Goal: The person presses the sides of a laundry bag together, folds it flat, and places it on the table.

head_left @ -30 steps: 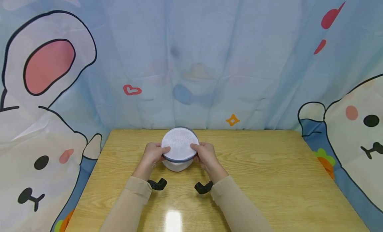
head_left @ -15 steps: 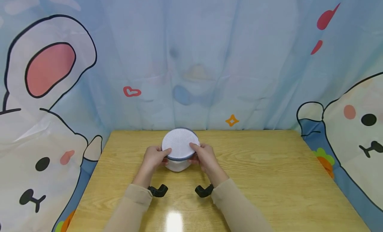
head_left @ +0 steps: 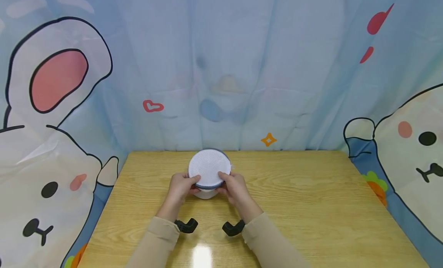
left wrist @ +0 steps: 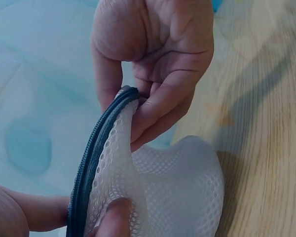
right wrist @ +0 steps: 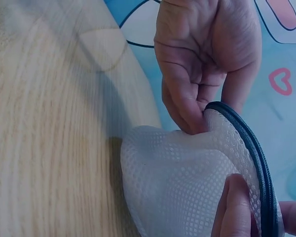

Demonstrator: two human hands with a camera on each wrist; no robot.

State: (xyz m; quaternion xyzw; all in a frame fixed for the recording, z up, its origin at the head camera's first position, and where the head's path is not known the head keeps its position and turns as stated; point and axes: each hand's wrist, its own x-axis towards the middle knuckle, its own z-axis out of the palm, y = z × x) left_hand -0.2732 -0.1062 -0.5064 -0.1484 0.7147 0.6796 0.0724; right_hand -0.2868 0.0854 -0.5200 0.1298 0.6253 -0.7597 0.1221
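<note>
A round white mesh laundry bag (head_left: 209,166) with a dark blue-grey zipper (left wrist: 96,145) round its rim is held tilted over the table, its flat mesh face upward. My left hand (head_left: 180,186) pinches the near left of the rim, thumb on top and fingers beneath. On the near right, my right hand (head_left: 233,185) pinches it the same way. The bag's soft white body (left wrist: 187,182) hangs below the rim, close over the wood. In the right wrist view, my left hand (right wrist: 209,54) grips the zipped edge at the top, with my right fingers (right wrist: 234,207) low in the frame.
The light wooden table (head_left: 311,206) reaches back to a blue cartoon curtain (head_left: 228,49), which hangs right behind it. Black wrist cameras (head_left: 187,225) stick inward from both wrists. A bright reflection shows near the table's front.
Both hands have slid along the rim toward its near edge and closer together. The bag has shifted slightly right and toward me, with less of its body showing below the rim.
</note>
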